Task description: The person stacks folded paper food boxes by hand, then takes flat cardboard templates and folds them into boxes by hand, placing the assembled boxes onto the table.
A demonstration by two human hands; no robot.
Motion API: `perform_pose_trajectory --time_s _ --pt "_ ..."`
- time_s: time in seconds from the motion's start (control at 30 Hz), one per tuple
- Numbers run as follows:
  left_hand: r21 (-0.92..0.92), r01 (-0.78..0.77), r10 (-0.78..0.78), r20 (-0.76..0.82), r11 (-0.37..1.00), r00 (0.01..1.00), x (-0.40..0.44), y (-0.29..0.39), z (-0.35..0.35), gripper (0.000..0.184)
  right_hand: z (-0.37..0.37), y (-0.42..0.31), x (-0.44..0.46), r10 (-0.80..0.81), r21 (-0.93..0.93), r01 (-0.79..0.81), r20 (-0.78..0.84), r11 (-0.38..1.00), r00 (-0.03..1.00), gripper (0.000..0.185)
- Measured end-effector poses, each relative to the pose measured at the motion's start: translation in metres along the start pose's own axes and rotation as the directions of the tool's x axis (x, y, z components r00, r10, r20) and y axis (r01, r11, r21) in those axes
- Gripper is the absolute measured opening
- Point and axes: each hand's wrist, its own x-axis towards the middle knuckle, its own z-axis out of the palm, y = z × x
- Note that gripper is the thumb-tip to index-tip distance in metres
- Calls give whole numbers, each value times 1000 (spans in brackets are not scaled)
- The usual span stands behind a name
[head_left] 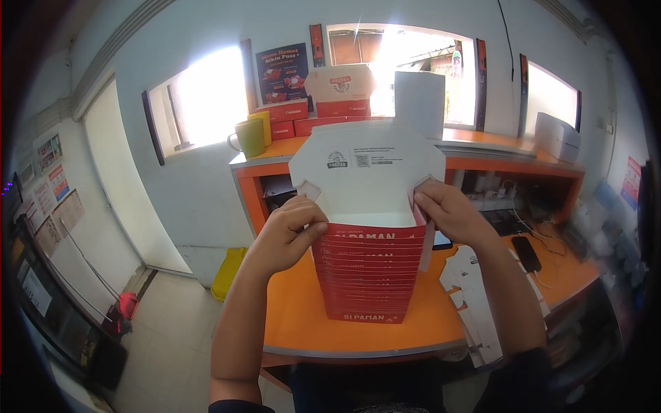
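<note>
Carton (pixel 372 180), open-lidded, red front, logo and QR code inside lid; tops nested "SI PAMAN" carton stack (pixel 368 286) on orange counter (pixel 292 313). Left hand (pixel 290 230) and right hand (pixel 449 208) pinch its opposite sides. Poster (pixel 283 74): "Menu Hemat Bikin Puas".

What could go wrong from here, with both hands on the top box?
The tall stack of red boxes might lean or topple if the left hand and right hand push unevenly. Their grip may crease the thin walls of the top box. The right forearm could brush white cardboard pieces off the table.
</note>
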Motion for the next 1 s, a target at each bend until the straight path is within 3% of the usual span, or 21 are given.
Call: perform_pose_trajectory --time_s 0.07,0.13,0.27,0.37,0.43,0.57,0.67,0.83,0.93,1.0 --pt "7 31 -31 -24 999 999 0 5 4 9 5 -5 -5 35 138 -31 -27 990 999 33" --pt "8 86 -86 -61 996 994 -2 11 6 12 12 4 -9 22 126 -15 -56 992 998 30" --pt "-6 54 -55 -54 999 997 -6 5 8 9 21 11 -15 18 114 -2 -139 993 990 25" --pt "-107 63 -73 -97 992 993 -8 1 13 12 34 -4 -16 -247 34 303 -500 952 830 19" --pt "-167 -18 -16 -200 986 980 -8 -14 25 20 28 -5 -16 -389 -36 414 -422 910 819 15" --pt "-155 -61 27 -213 986 977 -11 -30 39 24 32 2 -14 -535 -60 536 -217 842 816 13" --pt "-267 -53 -15 -248 962 969 -14 -28 53 30 44 8 -19 -423 159 478 -285 864 860 21" --pt "-245 -118 24 -355 962 935 -19 -42 68 37 70 11 -22 -356 180 495 -496 850 792 25" --pt "-484 -241 43 -384 841 922 -12 -46 71 52 73 10 -19 -383 178 549 -544 817 747 31" --pt "-595 -221 -50 -405 773 913 -3 -46 69 57 73 8 -12 -344 272 577 -585 770 735 37"
